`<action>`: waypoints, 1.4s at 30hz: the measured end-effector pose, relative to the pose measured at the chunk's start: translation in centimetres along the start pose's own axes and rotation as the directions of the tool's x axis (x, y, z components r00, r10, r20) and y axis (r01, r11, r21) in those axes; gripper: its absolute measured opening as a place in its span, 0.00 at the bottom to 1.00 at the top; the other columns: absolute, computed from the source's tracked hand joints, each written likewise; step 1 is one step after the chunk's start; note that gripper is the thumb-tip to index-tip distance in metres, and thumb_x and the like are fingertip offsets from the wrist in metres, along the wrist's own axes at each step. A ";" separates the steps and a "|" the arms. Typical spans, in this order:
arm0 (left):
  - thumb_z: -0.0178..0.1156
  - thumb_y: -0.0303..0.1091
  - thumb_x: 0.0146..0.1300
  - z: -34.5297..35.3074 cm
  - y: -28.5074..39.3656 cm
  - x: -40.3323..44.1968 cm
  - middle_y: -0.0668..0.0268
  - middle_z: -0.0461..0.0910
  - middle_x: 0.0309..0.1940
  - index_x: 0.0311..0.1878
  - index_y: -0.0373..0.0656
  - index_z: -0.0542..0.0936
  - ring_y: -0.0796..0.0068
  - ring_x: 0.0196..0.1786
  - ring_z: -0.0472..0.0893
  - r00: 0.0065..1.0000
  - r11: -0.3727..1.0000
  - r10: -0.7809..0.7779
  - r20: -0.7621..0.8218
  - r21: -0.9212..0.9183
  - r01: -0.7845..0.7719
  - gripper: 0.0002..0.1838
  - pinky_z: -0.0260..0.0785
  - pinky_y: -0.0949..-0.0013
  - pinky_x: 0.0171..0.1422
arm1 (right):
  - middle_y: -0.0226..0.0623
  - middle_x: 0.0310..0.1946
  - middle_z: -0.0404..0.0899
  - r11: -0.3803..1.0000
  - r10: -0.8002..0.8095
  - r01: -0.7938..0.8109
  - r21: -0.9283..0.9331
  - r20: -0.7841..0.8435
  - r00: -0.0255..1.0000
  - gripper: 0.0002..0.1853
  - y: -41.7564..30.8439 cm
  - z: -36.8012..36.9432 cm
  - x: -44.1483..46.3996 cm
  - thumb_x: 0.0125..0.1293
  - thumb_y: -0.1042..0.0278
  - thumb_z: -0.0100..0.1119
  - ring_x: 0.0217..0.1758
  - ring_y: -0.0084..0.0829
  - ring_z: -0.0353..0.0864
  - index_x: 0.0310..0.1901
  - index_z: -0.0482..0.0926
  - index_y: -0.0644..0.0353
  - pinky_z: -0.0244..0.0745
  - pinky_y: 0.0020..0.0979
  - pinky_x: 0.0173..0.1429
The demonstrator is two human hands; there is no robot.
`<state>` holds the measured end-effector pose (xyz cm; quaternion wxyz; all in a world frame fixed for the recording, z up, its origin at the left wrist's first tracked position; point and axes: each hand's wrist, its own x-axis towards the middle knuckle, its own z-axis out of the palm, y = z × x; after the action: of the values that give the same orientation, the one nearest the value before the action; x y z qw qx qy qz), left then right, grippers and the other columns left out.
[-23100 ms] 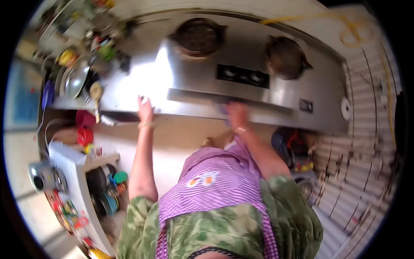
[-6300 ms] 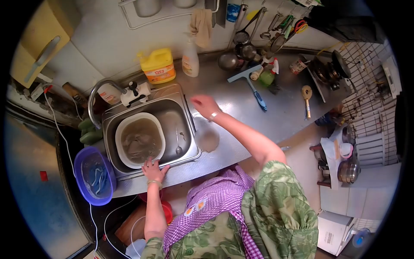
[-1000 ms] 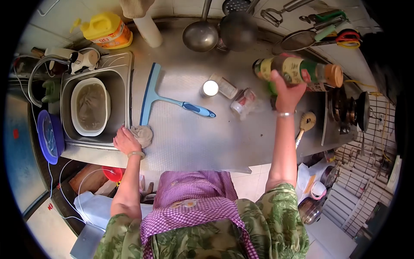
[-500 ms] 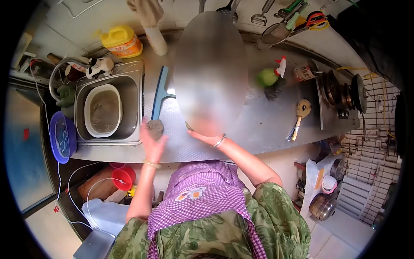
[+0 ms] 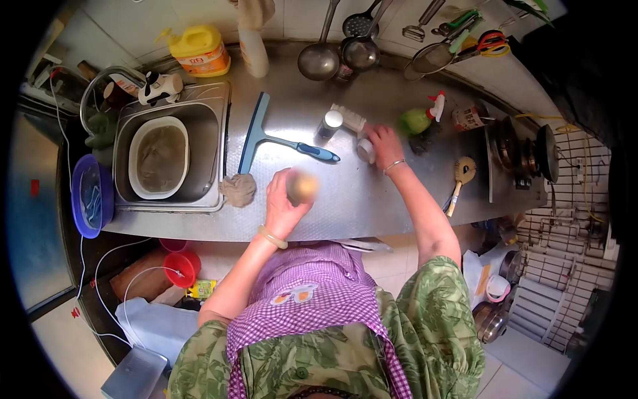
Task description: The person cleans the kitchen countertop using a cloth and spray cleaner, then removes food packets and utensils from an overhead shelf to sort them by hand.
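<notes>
In left hand — one blurred, yellow-topped container.

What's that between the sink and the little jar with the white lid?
A blue squeegee lies on the counter between the sink and jar, in the head view.

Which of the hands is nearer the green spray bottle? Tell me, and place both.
Right. The right hand is just left of the green spray bottle, slightly nearer the person; the left hand, around a blurred item, is farther left and nearer the person still.
</notes>
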<state>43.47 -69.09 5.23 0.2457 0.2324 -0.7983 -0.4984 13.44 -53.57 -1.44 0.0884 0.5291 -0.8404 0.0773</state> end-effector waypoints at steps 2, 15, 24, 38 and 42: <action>0.70 0.31 0.47 0.0 -0.1 0.0 0.57 0.74 0.50 0.54 0.40 0.72 0.57 0.55 0.74 0.999 0.999 0.032 0.003 0.032 -0.032 0.29 0.64 0.61 0.63 | 0.39 0.51 0.73 0.999 0.050 -0.050 0.008 0.000 0.999 0.28 0.0 -0.2 -0.4 0.42 0.80 0.59 0.55 0.46 0.69 0.51 0.75 0.53 0.68 0.42 0.60; 0.74 0.30 0.39 0.6 0.1 2.3 0.57 0.75 0.51 0.44 0.42 0.76 0.56 0.53 0.75 0.990 0.998 0.009 0.141 -0.060 0.000 0.26 0.69 0.58 0.55 | 0.35 0.48 0.77 0.754 0.449 -0.482 0.446 0.186 0.874 0.27 -1.1 1.6 -6.2 0.46 0.70 0.64 0.52 0.33 0.74 0.53 0.74 0.59 0.70 0.33 0.58; 0.71 0.28 0.37 -0.7 1.2 3.6 0.51 0.56 0.70 0.41 0.51 0.83 0.45 0.74 0.55 0.894 0.968 0.241 0.377 -0.163 -0.192 0.22 0.55 0.51 0.74 | 0.37 0.48 0.75 0.334 0.332 -0.398 0.854 0.289 0.898 0.30 -13.8 -5.6 -1.8 0.49 0.70 0.62 0.53 0.29 0.74 0.57 0.72 0.64 0.67 0.28 0.60; 0.73 0.30 0.34 -2.0 1.6 1.2 0.49 0.50 0.72 0.44 0.59 0.86 0.45 0.74 0.53 0.903 0.960 0.214 0.373 -0.249 -0.125 0.26 0.52 0.52 0.75 | 0.43 0.59 0.71 0.468 -0.035 -0.126 0.875 0.160 0.986 0.32 -14.8 -6.0 -2.1 0.50 0.72 0.60 0.64 0.43 0.69 0.62 0.73 0.55 0.65 0.39 0.68; 0.72 0.30 0.34 -2.6 1.2 1.1 0.52 0.59 0.65 0.51 0.58 0.84 0.48 0.68 0.60 0.900 0.980 0.173 0.401 -0.158 -0.118 0.32 0.55 0.54 0.73 | 0.42 0.56 0.73 0.251 -0.118 -0.302 0.920 0.338 0.934 0.28 -14.4 -7.1 -1.8 0.52 0.73 0.58 0.62 0.38 0.72 0.58 0.75 0.59 0.67 0.35 0.63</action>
<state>44.12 -71.03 7.49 0.1228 0.0451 -0.8130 -0.5673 27.71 -56.52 5.60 -0.4033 0.4257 -0.6484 0.4855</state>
